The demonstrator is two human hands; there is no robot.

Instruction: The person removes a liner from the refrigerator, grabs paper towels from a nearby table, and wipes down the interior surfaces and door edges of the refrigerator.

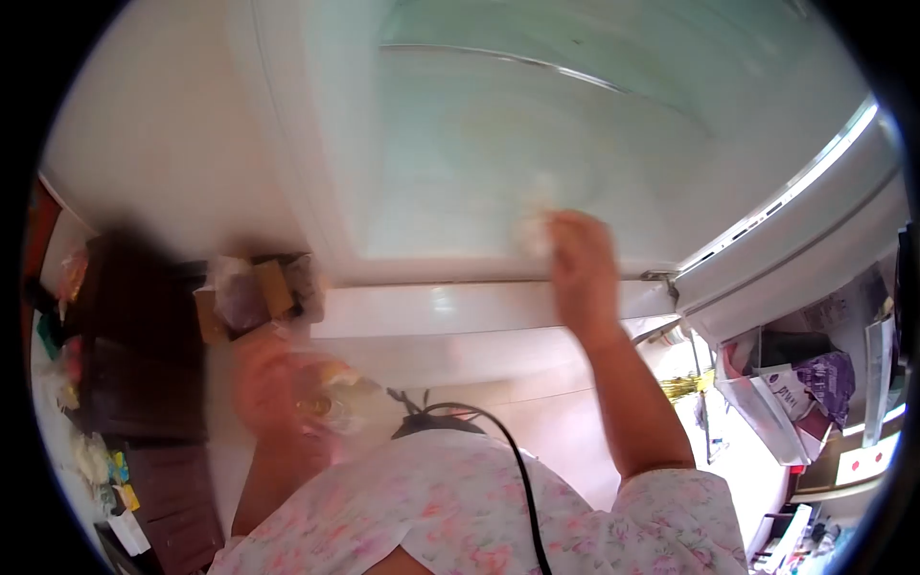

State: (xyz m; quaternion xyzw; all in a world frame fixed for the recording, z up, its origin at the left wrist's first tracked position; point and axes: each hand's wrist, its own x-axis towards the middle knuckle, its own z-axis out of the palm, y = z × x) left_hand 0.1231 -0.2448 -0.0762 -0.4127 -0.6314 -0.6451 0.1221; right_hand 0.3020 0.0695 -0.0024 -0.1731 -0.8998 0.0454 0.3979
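Fingers closed, my right hand (583, 264) is over the lower part of a pale green-white, glassy surface (460, 172). A blurred whitish thing (537, 228) shows at its fingertips, perhaps a cloth. My left hand (268, 383) is lower and to the left, smeared by motion. Beside its fingers is a blurred pinkish, see-through object with a round yellowish part (326, 407), which seems held in that hand. What exactly it is cannot be made out.
A cardboard box with a plastic bag (244, 292) stands on the left by dark brown furniture (144, 345). An open white door (815, 240) is at the right, with a bin holding purple packaging (824, 383). A black cable (522, 460) hangs over the floral shirt.
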